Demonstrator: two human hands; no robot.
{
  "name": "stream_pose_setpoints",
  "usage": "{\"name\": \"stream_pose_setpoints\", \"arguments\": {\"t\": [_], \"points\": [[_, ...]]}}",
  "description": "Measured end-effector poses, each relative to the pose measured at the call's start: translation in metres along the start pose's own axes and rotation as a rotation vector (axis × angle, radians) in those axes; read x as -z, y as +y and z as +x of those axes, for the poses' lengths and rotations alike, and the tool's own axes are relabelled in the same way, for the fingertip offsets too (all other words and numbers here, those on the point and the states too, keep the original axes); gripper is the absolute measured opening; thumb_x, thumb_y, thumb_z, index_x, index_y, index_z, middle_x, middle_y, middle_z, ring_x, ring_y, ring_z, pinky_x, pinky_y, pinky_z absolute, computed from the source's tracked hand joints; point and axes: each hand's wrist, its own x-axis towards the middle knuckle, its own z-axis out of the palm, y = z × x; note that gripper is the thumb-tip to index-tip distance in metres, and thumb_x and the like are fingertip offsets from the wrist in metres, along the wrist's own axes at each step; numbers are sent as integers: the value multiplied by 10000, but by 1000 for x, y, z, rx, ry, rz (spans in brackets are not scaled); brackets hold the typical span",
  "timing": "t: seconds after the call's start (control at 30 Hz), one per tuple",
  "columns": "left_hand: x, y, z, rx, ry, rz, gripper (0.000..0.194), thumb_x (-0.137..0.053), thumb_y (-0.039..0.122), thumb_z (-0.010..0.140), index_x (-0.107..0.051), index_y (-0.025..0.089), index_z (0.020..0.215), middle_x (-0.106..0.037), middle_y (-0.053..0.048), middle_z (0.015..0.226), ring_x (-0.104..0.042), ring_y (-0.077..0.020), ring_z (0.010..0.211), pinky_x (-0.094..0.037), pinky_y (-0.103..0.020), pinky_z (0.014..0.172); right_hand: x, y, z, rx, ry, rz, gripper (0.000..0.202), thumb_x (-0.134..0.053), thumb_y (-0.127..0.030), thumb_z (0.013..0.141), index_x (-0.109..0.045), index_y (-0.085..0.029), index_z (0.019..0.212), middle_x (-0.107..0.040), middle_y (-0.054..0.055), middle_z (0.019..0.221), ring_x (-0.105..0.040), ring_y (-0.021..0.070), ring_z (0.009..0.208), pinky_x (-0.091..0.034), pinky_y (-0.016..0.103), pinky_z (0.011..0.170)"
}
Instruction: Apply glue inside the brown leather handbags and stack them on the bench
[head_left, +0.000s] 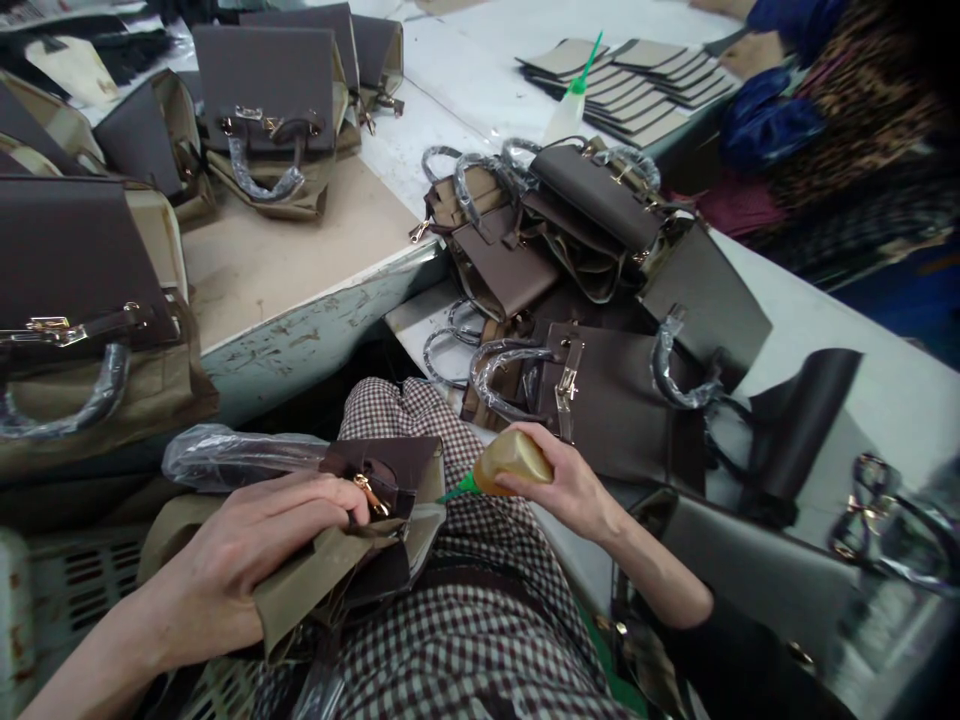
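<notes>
Down at half past seven, here's the brown bag (416,462), boxy and smooth as leather, lying across a lap in checked cloth (517,640). The left hand (277,530), at eight o'clock, has its fingers curled over the bag's edge, gripping by the shiny gold zip pull (367,490). Below it pokes a limp, creased khaki lining (319,585); off to nine o'clock of the bag runs a crinkled, clear plastic sleeve (244,457).

Over to half past four: the right hand (566,480) is wrapped around a squeeze bottle (514,460), rounded, see-through and amber. Its slim green nozzle (459,488) tapers towards eight o'clock, tip right by the bag's pale inner edge; touching or not, I can't tell.

Up at half past twelve, a jumbled heap of bags (517,260), their hooped handles in glossy film. At half past ten, stiff-sided standing bags (262,90) with metal fittings line the table (442,80). One o'clock: flat rectangular panels (637,85), beige and dark-edged, beside a milky bottle with a spiky green spout (568,118). Eight o'clock, far out: a slotted plastic basket (45,575).
</notes>
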Motion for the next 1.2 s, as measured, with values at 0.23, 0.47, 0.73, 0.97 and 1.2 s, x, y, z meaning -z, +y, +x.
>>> {"name": "stream_pose_setpoints", "arguments": {"t": [0.23, 0.47, 0.73, 0.97, 1.2], "points": [[-4, 7, -8, -15, -20, 17, 196, -549, 274, 1052, -576, 208, 1234, -750, -95, 1138, -731, -188, 1067, -567, -237, 974, 0, -4, -5, -33, 24, 20, 545, -836, -468, 778, -614, -225, 1212, -731, 53, 1072, -700, 270, 926, -568, 419, 874], [-6, 14, -22, -60, -71, 97, 248, -573, 208, 1024, -567, 188, 1271, -756, -112, 1215, -729, -173, 1144, -517, -196, 1059, 6, -17, -10, -147, 9, 111, 489, -768, -506, 855, -595, -203, 1197, -705, 23, 901, -675, 209, 699, -558, 327, 604], [-16, 21, -48, -21, -27, 186, 292, -546, 329, 1053, -577, 226, 1324, -782, -75, 1221, -741, -166, 1160, -519, -169, 1057, -3, -24, -24, -152, 42, 6, 517, -808, -493, 795, -612, -214, 1185, -718, 54, 1005, -676, 269, 888, -553, 418, 813], [-26, 18, -63, -46, -88, 212, 377, -457, 210, 1045, -514, 200, 1418, -756, -120, 1307, -695, -207, 1270, -528, -261, 1109, -9, -27, -28, -261, -32, 89, 481, -787, -469, 815, -605, -209, 1177, -712, 39, 907, -667, 225, 699, -559, 354, 592], [-20, 20, -47, -95, -164, 123, 390, -529, 251, 1028, -488, 211, 1413, -769, -128, 1253, -741, -215, 1188, -575, -217, 1020, -2, -23, -32, -365, -9, 317, 479, -777, -550, 826, -626, -178, 1088, -674, 17, 839, -585, 147, 548, -514, 285, 447]]}}
